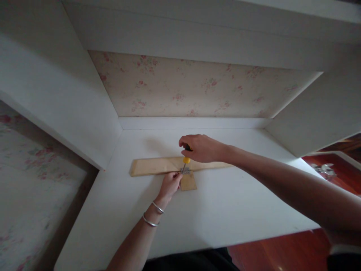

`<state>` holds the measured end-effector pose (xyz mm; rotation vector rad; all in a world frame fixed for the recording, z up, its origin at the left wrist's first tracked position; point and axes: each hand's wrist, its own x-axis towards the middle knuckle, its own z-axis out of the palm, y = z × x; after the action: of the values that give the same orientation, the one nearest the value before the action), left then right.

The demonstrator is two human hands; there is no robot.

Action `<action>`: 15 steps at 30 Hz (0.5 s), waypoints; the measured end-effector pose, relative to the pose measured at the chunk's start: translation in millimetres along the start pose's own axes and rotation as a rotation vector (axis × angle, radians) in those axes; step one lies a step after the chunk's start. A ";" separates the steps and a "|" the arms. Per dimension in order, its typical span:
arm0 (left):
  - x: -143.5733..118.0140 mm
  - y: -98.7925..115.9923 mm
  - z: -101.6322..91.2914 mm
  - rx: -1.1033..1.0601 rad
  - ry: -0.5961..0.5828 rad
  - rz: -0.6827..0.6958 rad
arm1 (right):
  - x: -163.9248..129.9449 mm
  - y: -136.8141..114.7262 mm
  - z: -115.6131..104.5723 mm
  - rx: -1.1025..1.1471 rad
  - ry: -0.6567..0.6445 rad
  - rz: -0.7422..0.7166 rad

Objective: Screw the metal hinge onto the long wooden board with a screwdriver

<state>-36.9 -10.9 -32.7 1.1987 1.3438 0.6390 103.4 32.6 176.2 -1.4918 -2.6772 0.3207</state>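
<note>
My right hand [201, 147] is closed around the black and yellow handle of a screwdriver [186, 160], held upright with its shaft pointing down. The screwdriver's tip meets a metal hinge [185, 171] lying across two pieces of wood. One is a long wooden board [153, 166] lying crosswise; the other is a short wooden block [188, 183] on its near side. At the hinge's left edge, the fingers of my left hand [170, 183] are pinched together by the screwdriver tip. Whatever lies between those fingertips is too small to make out.
The wood rests on a white desktop [225, 199] with white side panels [64, 98] to the left and right. Overhead is a white shelf [197, 35]. Floral wallpaper [180, 86] covers the back. A reddish floor [276, 250] shows beyond the front edge.
</note>
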 end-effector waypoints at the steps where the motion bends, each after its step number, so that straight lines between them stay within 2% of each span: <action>1: -0.4 0.3 -0.1 -0.004 0.000 -0.002 | 0.1 -1.1 -0.8 0.011 -0.025 -0.050; 3: -0.9 0.7 -0.2 -0.016 -0.001 -0.004 | 0.8 -2.2 -2.4 0.025 -0.071 -0.072; 7: -0.4 -0.9 0.3 -0.038 0.007 -0.011 | 3.8 -2.5 -4.1 -0.063 -0.041 0.056; 12: 1.6 -5.2 0.9 -0.027 0.011 -0.010 | 6.5 -1.2 -7.7 -0.078 -0.104 -0.047; 15: 1.3 -5.6 0.6 -0.039 0.007 -0.002 | 8.9 0.3 -7.9 -0.142 -0.109 0.068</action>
<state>-37.6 -11.7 -38.3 1.1652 1.3324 0.6658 100.1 41.6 183.4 -1.6543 -2.7915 0.2257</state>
